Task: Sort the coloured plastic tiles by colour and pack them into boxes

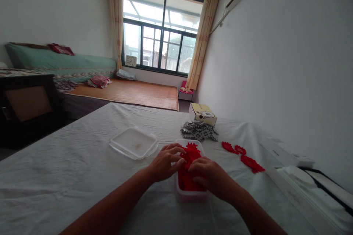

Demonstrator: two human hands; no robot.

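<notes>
A clear plastic box [190, 193] with a pale rim stands in front of me, filled with red notched building pieces [192, 147]. My left hand [168, 159] reaches over the box's left side, its fingers apart and touching the red pieces. From the right, my right hand [211, 174] curls into the box, thumb and fingers around a red piece whose outline I cannot make out. The translucent lid [134, 142] lies flat left of the box. Behind the box is a heap of grey notched pieces [199, 131].
Several red pieces [250, 163] lie on the white cloth to the right. A yellow-topped carton [203, 114] stands behind the grey heap. White boxes [306, 187] line the table's right side. Beyond the table are a bed [138, 93] and a dark cabinet [29, 102].
</notes>
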